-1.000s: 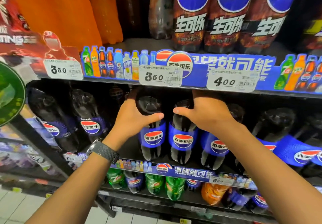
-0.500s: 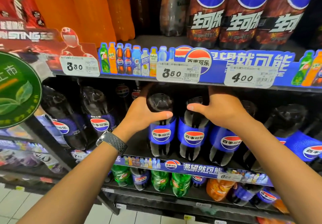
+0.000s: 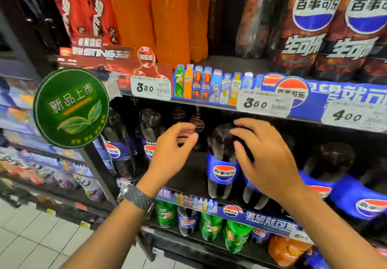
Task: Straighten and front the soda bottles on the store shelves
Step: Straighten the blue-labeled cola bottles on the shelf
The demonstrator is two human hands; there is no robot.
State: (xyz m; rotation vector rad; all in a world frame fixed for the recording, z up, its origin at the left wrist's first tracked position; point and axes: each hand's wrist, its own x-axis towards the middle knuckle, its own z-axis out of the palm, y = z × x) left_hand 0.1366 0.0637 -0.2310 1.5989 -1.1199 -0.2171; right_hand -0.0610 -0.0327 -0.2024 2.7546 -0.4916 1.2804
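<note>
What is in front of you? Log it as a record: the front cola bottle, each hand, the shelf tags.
cola bottle: upright at the front of the middle shelf, blue label facing out
left hand: fingers loosely curled, holds nothing, before a gap left of the bottle
right hand: fingers spread over the bottle's shoulder; contact unclear
price tags: 3.80, 3.50, 4.00 on the rail above
wristwatch: on the left wrist
</note>
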